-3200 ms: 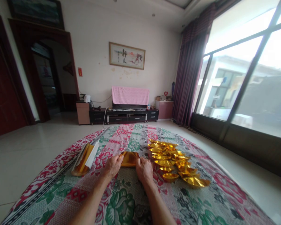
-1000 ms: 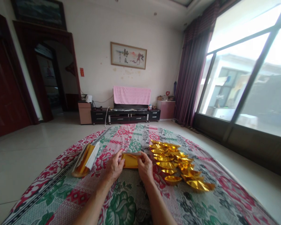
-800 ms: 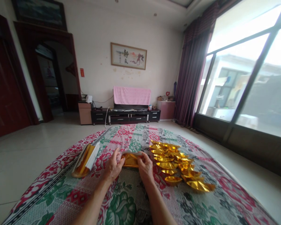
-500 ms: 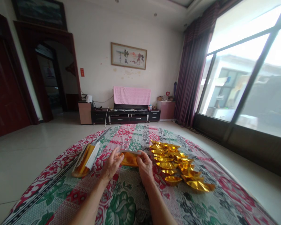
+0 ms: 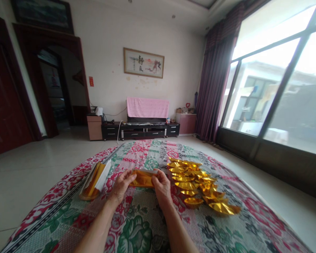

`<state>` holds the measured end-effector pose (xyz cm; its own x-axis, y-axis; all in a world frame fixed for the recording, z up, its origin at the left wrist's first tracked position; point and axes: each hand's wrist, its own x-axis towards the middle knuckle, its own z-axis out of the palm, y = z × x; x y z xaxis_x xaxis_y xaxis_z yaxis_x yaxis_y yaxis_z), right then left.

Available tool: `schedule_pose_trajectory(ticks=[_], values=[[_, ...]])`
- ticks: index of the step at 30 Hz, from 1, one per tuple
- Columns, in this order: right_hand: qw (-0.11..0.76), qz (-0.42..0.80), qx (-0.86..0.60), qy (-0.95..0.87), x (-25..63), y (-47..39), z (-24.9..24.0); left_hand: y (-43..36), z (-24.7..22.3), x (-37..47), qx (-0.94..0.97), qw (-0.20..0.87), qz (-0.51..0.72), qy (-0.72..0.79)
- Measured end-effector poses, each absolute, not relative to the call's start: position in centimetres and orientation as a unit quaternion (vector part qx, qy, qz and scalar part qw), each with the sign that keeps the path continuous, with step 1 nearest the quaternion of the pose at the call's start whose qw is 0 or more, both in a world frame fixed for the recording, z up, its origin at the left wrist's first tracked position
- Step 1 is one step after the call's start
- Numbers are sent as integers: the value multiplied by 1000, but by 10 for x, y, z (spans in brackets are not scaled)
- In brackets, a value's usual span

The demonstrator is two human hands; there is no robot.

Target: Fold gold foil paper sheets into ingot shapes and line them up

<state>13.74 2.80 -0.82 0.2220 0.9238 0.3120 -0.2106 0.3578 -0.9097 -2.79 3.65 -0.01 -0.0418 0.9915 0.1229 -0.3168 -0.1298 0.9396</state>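
A folded sheet of gold foil paper is stretched level between my two hands, above the flowered cloth. My left hand pinches its left end, and my right hand grips the right end with the thumb on the near face. A pale strip shows along the paper's far edge. To the right, several folded gold paper ingots lie in overlapping rows. At the left rests a stack of gold and white paper sheets, partly curled.
The flowered cloth covers the rounded surface under my hands. Beyond it stand a low black TV cabinet and a pink cloth draped over a screen. Large windows and a purple curtain are at the right.
My left hand has moved slightly left, so more of the gold paper shows between the hands. My right hand stays nearly in place, and the view has shifted a little.
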Motion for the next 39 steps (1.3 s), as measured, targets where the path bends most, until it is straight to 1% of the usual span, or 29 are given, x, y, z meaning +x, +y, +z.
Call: schedule_pose_trajectory(ticks=[9,17,26,39], values=[[672,486,-357,-430,138,24,-5,37,-2,-30,435,555,602,375],[655,522,-336,-431,142,18,-1,41,-7,-31,418,547,616,381],[663,532,-350,-394,145,27,-14,43,-9,-32,415,540,624,383],[688,499,-385,-360,143,20,-2,41,-7,-30,430,531,614,395]])
